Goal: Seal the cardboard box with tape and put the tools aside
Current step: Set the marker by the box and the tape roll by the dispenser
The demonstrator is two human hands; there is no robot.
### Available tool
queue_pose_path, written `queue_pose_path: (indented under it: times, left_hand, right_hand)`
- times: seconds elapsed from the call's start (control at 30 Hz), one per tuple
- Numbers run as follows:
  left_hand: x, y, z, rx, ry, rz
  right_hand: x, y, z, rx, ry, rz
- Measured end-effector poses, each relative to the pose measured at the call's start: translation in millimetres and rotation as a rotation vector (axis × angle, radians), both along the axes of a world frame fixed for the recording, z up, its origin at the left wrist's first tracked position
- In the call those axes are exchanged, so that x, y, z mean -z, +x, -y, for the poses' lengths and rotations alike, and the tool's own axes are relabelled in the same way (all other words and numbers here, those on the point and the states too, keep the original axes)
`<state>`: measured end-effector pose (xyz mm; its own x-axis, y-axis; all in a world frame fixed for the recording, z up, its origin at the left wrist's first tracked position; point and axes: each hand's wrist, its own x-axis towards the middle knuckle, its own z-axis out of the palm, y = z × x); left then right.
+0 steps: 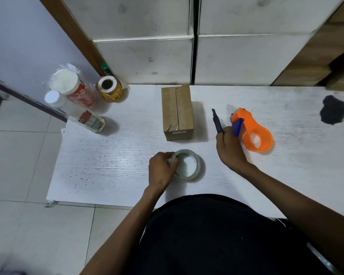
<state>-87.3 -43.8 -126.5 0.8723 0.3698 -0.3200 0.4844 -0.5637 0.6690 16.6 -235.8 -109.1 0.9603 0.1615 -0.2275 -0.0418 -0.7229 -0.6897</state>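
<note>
A small brown cardboard box [177, 112] stands on the white table [111, 159], with clear tape running along its top seam. My left hand [162, 169] grips the left rim of a clear tape roll [189, 164] lying flat near the table's front. My right hand [229, 147] holds the near end of a dark utility knife [217, 121], its blade end pointing away from me. An orange tape dispenser [252, 131] with a blue handle lies on the table just right of that hand.
At the back left stand a clear bottle [75, 112], a red-labelled container in plastic [74, 88] and a yellow label roll [109, 88]. A dark cloth lump [333, 112] lies at the far right. White cabinets [147, 58] rise behind the table.
</note>
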Motion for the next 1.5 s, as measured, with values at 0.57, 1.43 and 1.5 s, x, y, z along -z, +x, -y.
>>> queue_pose_path:
  times: [0.57,1.43,1.5]
  left_hand:
    - [9,60,63,-0.35,-0.463,-0.355]
    - [-49,91,-50,0.78,0.612,0.306]
    - [-46,85,-57,0.775,0.619,0.332]
  right_hand:
    - [-12,-2,11,0.28,0.307,-0.124]
    - [-4,4,4,0.185,0.288,-0.181]
    - [-3,6,4,0.175,0.265,-0.165]
